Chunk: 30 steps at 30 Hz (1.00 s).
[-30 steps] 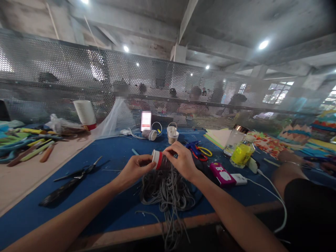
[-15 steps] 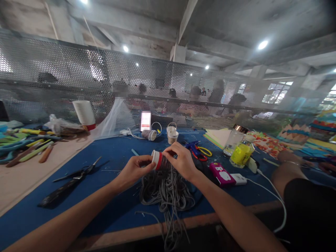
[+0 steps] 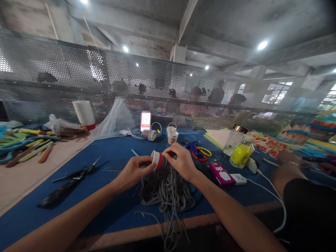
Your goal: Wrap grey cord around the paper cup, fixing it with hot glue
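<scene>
Tilted on its side above the table is a paper cup (image 3: pixel 158 160) with a white rim and a red band; grey cord covers its far part. My left hand (image 3: pixel 135 170) grips the cup at the rim, thumb and fingers closed round it. At the cup's other end, my right hand (image 3: pixel 181 161) pinches the grey cord (image 3: pixel 168 194) against the side, fingertips together. Below both hands, that cord lies in a loose heap, with strands hanging over the table's front edge.
Black scissors (image 3: pixel 75 180) lie to the left on the blue table. A glue gun (image 3: pixel 193 148), a pink box (image 3: pixel 222 174) and jars (image 3: pixel 240 152) stand right. Stacked paper cups (image 3: pixel 83 112) are at back left. Another person's arm (image 3: pixel 285 171) rests at far right.
</scene>
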### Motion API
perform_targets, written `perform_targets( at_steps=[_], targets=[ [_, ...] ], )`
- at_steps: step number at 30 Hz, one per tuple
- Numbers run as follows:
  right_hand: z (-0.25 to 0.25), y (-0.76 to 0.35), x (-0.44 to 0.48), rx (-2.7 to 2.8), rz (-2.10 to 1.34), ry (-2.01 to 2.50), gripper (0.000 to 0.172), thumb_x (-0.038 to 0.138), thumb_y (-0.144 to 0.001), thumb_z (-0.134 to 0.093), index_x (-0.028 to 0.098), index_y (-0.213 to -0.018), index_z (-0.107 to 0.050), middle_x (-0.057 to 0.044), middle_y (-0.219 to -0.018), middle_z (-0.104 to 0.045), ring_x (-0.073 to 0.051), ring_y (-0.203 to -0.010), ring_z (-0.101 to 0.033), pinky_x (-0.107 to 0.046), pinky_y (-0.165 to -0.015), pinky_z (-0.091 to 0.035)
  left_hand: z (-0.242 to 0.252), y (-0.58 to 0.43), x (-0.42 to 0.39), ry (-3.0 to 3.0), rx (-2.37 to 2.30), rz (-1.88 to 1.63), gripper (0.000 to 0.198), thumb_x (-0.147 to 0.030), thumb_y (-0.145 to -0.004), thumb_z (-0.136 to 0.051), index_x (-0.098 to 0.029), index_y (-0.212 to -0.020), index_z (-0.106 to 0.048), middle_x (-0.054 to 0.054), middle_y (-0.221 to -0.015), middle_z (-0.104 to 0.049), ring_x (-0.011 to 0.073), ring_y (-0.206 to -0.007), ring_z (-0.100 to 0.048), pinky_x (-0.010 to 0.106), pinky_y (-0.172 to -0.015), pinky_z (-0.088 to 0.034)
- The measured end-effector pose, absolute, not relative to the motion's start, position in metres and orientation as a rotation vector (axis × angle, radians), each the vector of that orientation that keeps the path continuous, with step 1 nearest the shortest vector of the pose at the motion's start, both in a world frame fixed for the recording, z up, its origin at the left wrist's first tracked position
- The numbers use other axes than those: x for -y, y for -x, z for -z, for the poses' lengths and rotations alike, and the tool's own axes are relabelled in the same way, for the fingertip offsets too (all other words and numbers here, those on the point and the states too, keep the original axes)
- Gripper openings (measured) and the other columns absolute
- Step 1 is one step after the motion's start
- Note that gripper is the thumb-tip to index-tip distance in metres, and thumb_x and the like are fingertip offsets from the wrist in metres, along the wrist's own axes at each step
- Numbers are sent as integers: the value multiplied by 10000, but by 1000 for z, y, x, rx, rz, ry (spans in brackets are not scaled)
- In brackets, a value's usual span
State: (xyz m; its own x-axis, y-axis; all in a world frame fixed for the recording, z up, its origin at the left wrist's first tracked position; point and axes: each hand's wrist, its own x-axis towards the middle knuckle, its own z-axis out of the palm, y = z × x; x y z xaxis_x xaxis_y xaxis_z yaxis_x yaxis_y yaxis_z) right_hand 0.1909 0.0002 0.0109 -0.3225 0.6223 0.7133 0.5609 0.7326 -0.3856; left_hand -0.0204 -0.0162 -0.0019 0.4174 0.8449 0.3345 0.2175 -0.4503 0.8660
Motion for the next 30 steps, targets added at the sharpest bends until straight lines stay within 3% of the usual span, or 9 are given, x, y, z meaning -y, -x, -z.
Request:
perform_targets(
  at_steps=[30],
  targets=[
    [-8,-192,-3,2039,-166,924,95,265,-888,-616,202,-840,-668,-8,-809,-612,-122,-723,-572,-232,-676,-446,3,19,16,-1991,-930,-1035,276,-316,-856,-570,-165,-998,-753,38,-904,-744,233,-880,-650,305,-805,-508]
  ],
)
